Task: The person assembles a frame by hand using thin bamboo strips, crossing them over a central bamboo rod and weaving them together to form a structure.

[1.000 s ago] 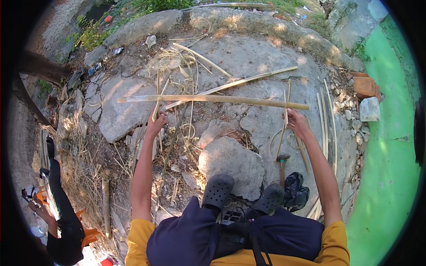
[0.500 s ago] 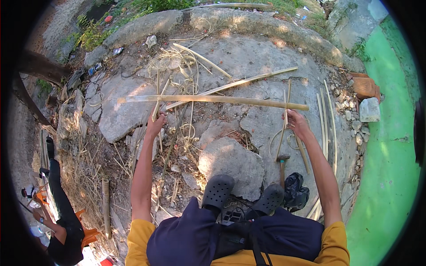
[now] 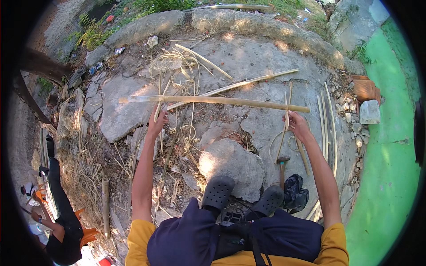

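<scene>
long slat: a flat, pale-brown, bamboo-like slat [image 3: 226, 101] is held crosswise before the body, over the cracked slab [image 3: 270, 55]; its left end is reached well past the left hand, its right end only a little past the right
left hand: the fingers of the left hand [image 3: 159, 122] are curled in with hardly any gap, and a short left strip [image 3: 157, 113] is gripped where the slat is crossed; the fingertips are partly hidden
right hand: a thin right strip [image 3: 286, 98], crossing the slat near its right end, is pinched between thumb and bent fingers of the right hand [image 3: 298, 125]; whether the slat itself is touched cannot be told
slat handling: by its look it is judged light and springy, stiff along its length but easily bowed at the middle; the smooth face may be slippery, the thin edges may be splintery
where to hold: the slat is best taken near both ends, thumbs on the flat face, sharp edges avoided; the strips are best pinched close to the crossings, where less twist is allowed
nearby: a hammer [image 3: 282, 160] is seen beside a black bag [image 3: 296, 195]; a fibre tangle [image 3: 171, 62] and diagonal strips [image 3: 253, 81] are spread beyond the slat
</scene>
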A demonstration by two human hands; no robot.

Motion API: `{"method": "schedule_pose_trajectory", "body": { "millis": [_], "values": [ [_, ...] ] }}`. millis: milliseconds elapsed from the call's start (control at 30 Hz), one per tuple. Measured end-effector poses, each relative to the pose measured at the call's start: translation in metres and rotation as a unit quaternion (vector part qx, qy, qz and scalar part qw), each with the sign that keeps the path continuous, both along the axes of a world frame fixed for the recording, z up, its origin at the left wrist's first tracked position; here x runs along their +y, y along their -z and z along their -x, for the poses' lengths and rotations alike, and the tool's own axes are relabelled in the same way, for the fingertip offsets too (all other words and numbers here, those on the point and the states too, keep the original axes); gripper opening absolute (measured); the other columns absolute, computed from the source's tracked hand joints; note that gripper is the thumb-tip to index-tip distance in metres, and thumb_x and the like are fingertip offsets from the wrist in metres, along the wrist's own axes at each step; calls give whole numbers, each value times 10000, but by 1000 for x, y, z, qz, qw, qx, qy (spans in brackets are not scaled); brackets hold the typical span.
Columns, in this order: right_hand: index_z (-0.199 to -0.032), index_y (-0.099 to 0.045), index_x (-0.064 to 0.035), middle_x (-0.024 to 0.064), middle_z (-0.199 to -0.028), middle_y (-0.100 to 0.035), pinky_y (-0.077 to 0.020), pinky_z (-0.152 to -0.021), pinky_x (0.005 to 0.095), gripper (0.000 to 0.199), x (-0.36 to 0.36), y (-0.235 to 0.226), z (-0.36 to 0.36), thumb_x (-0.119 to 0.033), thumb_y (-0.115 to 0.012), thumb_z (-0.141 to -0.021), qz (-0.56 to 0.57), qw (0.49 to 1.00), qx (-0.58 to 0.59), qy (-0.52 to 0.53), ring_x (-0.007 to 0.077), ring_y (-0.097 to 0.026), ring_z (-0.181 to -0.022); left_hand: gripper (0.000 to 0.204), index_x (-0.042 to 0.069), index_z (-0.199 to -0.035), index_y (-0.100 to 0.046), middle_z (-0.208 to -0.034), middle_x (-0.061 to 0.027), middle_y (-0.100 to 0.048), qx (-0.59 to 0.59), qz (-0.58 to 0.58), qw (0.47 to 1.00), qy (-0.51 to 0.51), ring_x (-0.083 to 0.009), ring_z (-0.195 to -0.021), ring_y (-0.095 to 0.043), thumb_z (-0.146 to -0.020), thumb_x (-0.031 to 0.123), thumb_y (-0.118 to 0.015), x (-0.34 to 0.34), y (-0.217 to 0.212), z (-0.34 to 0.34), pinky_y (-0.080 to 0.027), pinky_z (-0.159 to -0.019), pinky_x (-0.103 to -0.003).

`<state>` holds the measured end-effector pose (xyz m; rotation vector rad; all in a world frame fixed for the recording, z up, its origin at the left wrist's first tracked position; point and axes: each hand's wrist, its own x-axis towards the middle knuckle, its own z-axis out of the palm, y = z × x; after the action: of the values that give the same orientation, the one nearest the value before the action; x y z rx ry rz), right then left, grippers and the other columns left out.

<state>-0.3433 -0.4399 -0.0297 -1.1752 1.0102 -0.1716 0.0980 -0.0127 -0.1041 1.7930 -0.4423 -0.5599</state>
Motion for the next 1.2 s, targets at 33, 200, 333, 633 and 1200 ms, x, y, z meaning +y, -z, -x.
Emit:
{"method": "schedule_pose_trajectory", "body": {
  "millis": [33, 200, 333, 633, 1200],
  "values": [
    [-1208, -596, -157, 24, -1144, -659, -455, -915, 359, 375, 1, 0, -2, -428, -658, -955, -3, 1000, -5, -3, 154, -635, -1073, 409, 60, -1429, -476, -915, -40, -643, 3, -2, 1000, -10, -104, -700, -615, -1030, 143, -510, 4, -1, -3, -536, -652, -268],
    [-1185, -597, -146, 13, -1095, -655, -461, -881, 358, 360, 8, -1, -10, -410, -667, -949, -2, 1000, -9, -1, 153, -645, -1045, 313, 41, -1323, -540, -904, -31, -634, -19, 35, 999, -19, -95, -713, -600, -1065, 211, -492, 5, 2, -6, -535, -656, -259],
    [-1166, -597, -126, 3, -1003, -635, -484, -846, 345, 339, 14, -2, -17, -371, -674, -944, 31, 998, -37, 37, 150, -648, -998, 328, 95, -1363, -548, -812, 16, -527, -15, 66, 997, -41, -62, -649, -476, -1096, 266, -466, 3, -5, 1, -450, -579, -225],
    [-1102, -651, -135, -57, -845, -560, -394, -655, 270, 273, 23, -21, -7, -353, -691, -941, 122, 985, -62, 102, 79, -501, -728, 324, 11, -1202, -602, -729, -44, -514, -115, -64, 990, -57, -121, -644, -471, -1053, 270, -477, 7, -62, 26, -393, -574, -342],
    [-1353, -571, 6, 102, -1231, -634, -436, -920, 334, 596, -77, -19, 149, -358, -719, -905, 310, 931, 183, 57, 195, -580, -1069, 181, 55, -1087, -527, -903, -228, -669, -468, -259, 845, 2, -445, -790, -652, -1009, 216, -500, 0, -115, 59, -487, -661, -577]
  ]
}}
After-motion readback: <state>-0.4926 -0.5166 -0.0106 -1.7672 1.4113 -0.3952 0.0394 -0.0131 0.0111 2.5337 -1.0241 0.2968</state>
